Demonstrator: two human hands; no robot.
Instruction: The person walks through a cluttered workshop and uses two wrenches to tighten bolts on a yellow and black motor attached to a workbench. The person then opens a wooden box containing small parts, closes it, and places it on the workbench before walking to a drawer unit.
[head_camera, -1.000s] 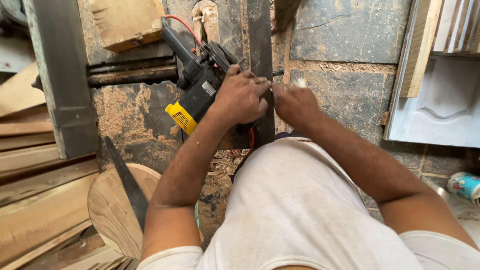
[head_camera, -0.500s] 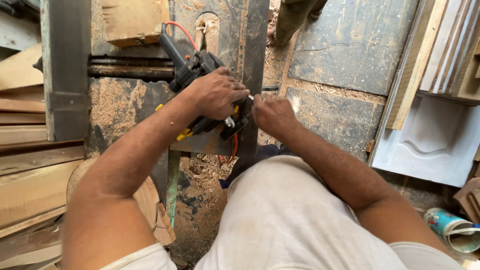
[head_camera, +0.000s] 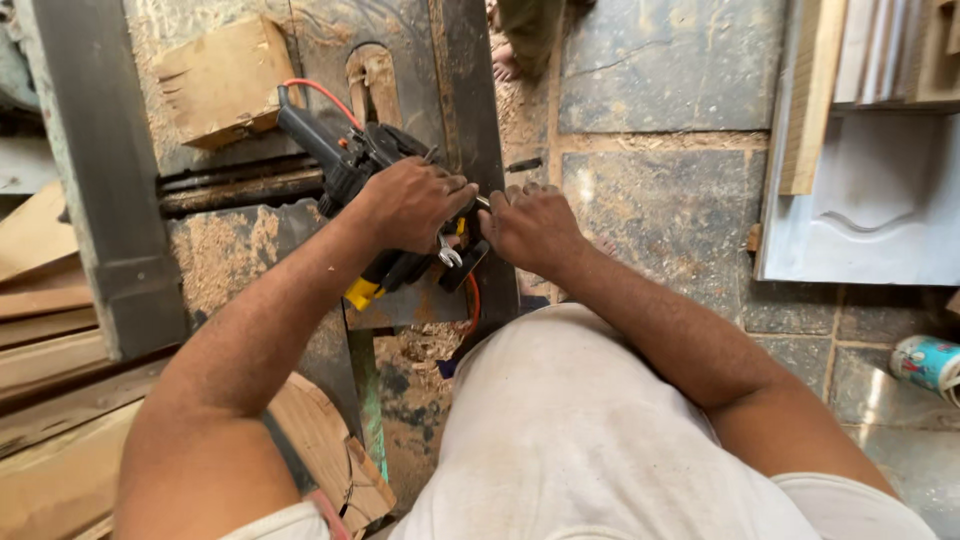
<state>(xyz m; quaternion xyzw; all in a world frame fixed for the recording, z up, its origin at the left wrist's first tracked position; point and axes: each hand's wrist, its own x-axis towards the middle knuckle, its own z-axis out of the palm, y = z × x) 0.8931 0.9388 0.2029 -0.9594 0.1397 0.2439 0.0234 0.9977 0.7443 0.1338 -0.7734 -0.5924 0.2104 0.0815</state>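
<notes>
My left hand (head_camera: 412, 203) is clamped over the body of a black and yellow power drill (head_camera: 352, 165) that lies on a worn metal machine table (head_camera: 230, 260). A red cable (head_camera: 320, 92) runs from the drill's rear. My right hand (head_camera: 530, 225) sits right beside the drill's front end, fingers curled at the chuck, where a small metal key (head_camera: 449, 255) shows. What the right fingers pinch is hidden by the hand itself. Sawdust covers the table around the drill.
A wooden block (head_camera: 222, 80) rests on the table behind the drill. A grey steel beam (head_camera: 95, 180) and stacked planks (head_camera: 45, 340) lie at left. At right stand a pale moulded panel (head_camera: 870, 215) and a blue can (head_camera: 925, 362). Another person's foot (head_camera: 505, 62) shows at top.
The view has swung and closed in a little. My left hand has slid slightly along the drill, and both hands stay at its front end.
</notes>
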